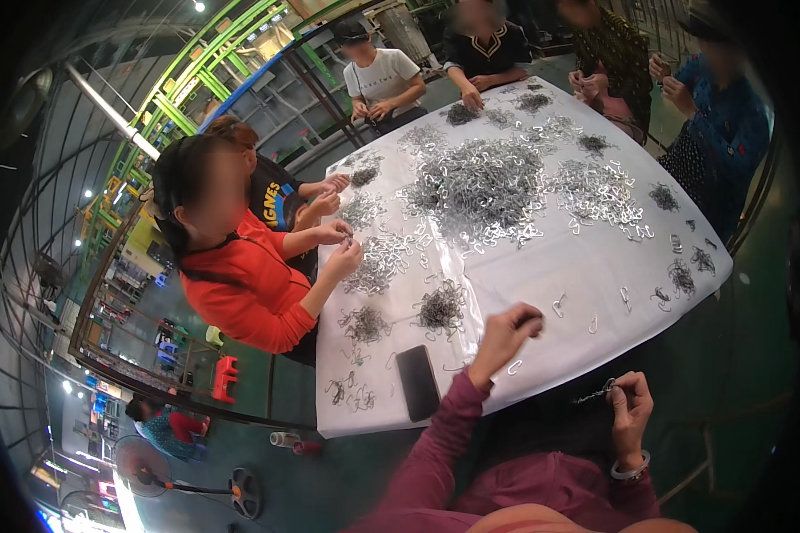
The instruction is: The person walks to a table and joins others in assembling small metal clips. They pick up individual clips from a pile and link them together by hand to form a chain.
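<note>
My left hand (508, 336) is over the near part of the white-covered table (533, 282), its fingers bent together and slightly blurred. Whatever its fingertips may hold is hidden. Below the table's near edge, over my lap, my right hand (631, 410) pinches a small bent metal hook (608, 387). Thin wire pieces (588, 397) trail from it to the left. Close to my left hand lie a single silvery hook (515, 367) and another hook (558, 306). A large heap of metal hooks (480, 182) covers the table's middle.
A dark phone (417, 384) lies near the left front edge. Smaller piles of dark wire pieces (441, 308) and silvery hooks (600, 197) surround the heap. A person in red (249, 284) works at the left side; several other people stand around the far sides.
</note>
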`<state>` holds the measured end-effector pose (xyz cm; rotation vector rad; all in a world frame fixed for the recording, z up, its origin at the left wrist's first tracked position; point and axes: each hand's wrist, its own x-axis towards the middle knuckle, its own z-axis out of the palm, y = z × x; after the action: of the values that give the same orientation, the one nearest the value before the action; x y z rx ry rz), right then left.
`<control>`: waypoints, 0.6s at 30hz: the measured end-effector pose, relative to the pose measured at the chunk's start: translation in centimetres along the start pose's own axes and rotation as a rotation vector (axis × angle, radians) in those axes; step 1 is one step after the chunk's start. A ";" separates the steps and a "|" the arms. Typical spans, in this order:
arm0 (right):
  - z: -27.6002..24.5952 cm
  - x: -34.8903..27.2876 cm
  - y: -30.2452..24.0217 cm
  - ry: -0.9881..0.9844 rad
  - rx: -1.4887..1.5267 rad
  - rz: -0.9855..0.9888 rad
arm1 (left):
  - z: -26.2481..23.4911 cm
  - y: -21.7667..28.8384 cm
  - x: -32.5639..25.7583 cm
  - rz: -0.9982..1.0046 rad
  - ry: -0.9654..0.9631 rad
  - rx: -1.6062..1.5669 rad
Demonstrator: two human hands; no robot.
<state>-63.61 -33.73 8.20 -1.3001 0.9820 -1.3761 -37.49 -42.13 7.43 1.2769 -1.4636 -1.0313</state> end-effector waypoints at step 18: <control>0.8 -0.4 2.4 0.010 -0.047 -0.064 | 9.3 5.3 -5.9 0.296 -0.018 -0.084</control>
<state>-62.59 -33.81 5.89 -1.3715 0.9924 -1.4164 -47.44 -35.41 9.65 0.9591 -1.5513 -0.8983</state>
